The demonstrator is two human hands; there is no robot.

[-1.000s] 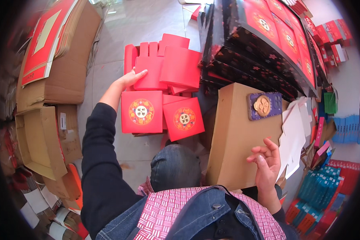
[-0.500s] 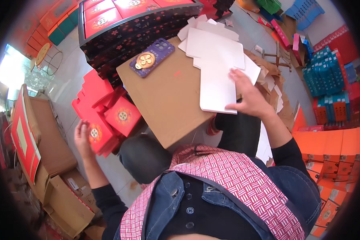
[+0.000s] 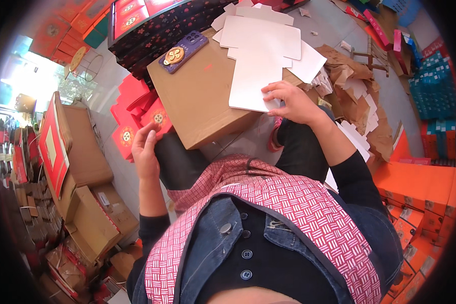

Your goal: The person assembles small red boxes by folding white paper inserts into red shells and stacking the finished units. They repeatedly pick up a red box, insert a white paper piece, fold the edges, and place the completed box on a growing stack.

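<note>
A pile of flat white die-cut card sheets (image 3: pixel 256 63) lies on a closed brown cardboard box (image 3: pixel 197 96) in front of me. My right hand (image 3: pixel 291 103) is at the pile's near right corner, with its fingers on top and the thumb at the edge, pinching the top card. Raised by my left knee, my left hand (image 3: pixel 146 152) is empty, its fingers loosely stretched. Just beyond it are red boxes (image 3: pixel 157 115) with round printed patterns, low on the left of the brown box. A purple phone (image 3: pixel 190 48) with a round gold ornament rests on the box's far left corner.
Dark flowered trays (image 3: pixel 152 35) holding red boxes are stacked beyond the brown box. Crumpled brown paper (image 3: pixel 357 81) and white scraps litter the floor at right. Orange boxes (image 3: pixel 415 190) stand near right; open cartons (image 3: pixel 93 220) and flattened cardboard are at left.
My right hand has moved to the sheets' near corner, its fingers drawing closer to the thumb. My left hand has come inward from beside the red boxes. The whole view has shifted.
</note>
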